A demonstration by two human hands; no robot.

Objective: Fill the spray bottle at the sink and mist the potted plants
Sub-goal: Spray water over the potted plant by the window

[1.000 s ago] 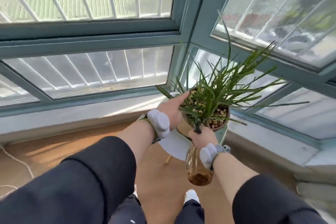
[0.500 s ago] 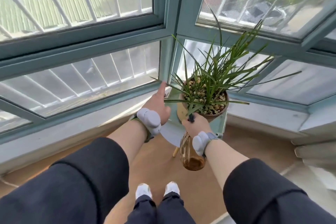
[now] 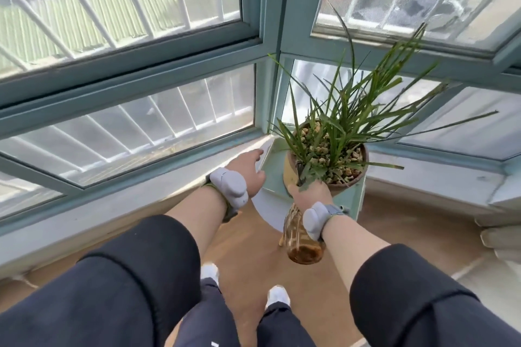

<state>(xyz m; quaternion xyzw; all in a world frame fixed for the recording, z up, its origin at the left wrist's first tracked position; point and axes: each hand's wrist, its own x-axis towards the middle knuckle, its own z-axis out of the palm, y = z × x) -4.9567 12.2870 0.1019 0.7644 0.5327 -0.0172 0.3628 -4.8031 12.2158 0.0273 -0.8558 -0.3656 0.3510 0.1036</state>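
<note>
A potted plant with long thin green leaves grows in a brown pot topped with pebbles, standing on a pale green stool in the window corner. My right hand grips the black head of an amber see-through spray bottle, held just in front of the pot with its body hanging down. My left hand hovers left of the pot over the stool's edge, fingers relaxed, holding nothing.
Teal-framed windows with white bars close in the corner behind and on both sides. A grey sill runs along the wall. The floor is brown, and my feet in white shoes stand on it below.
My left hand has come off the pot's side and drawn back to the left. The view has shifted so the plant sits further right; my right hand stays on the bottle.
</note>
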